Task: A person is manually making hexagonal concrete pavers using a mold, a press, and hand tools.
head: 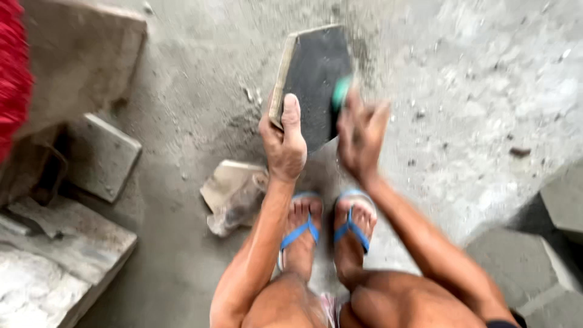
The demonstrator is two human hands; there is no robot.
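Dusty concrete floor (182, 255) strewn with slabs. Left grip (283, 143) is clamped on a black tile (313, 79) standing on edge; right grip (359, 130), just beside, presses a blurred green pad (341, 92) against its still dusty face.

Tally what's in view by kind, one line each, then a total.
Dark tile held upright in the left hand: 1
Green thing at the right hand, blurred: 1
Blue flip-flops: 2
Grey slabs lying around: 5
Pale broken piece on the floor: 1
Red bristly thing, top left: 1
Total: 11
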